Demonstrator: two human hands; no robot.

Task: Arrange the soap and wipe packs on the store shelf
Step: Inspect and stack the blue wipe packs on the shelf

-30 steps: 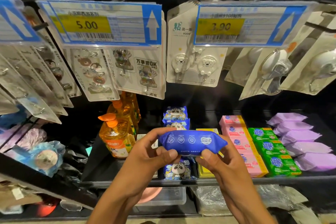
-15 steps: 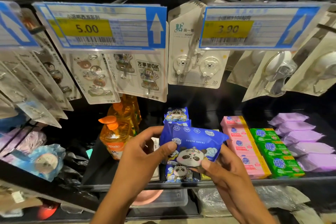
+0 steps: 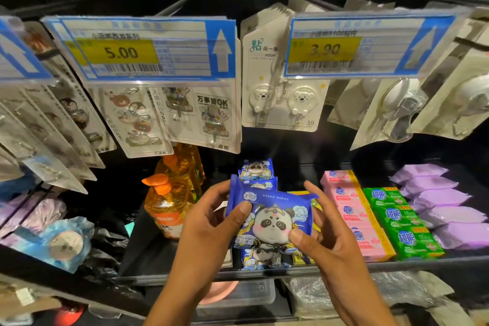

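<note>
A blue wipe pack [image 3: 272, 216] with a panda picture faces me above the dark shelf [image 3: 397, 266]. My left hand [image 3: 211, 222] pinches its left edge with the thumb on the front. My right hand [image 3: 320, 235] holds its right side, thumb on the lower front. Behind and under it a row of the same blue panda packs [image 3: 256, 169] runs back on the shelf. To the right lie rows of pink soap boxes [image 3: 352, 209], green soap boxes [image 3: 402, 222] and purple wipe packs [image 3: 444, 198]. A yellow pack [image 3: 301, 257] peeks out behind the held pack.
Orange dish-soap bottles [image 3: 169, 201] stand left of the blue row. Carded hooks [image 3: 280, 87] and price tags [image 3: 143, 48] hang low over the shelf. A clear plastic box [image 3: 248, 294] and wrapped goods sit on the shelf below. Blue wrapped items [image 3: 53, 243] lie at the left.
The blue pack has been turned from edge-on to front side facing me, and my hands have shifted slightly lower around it.
</note>
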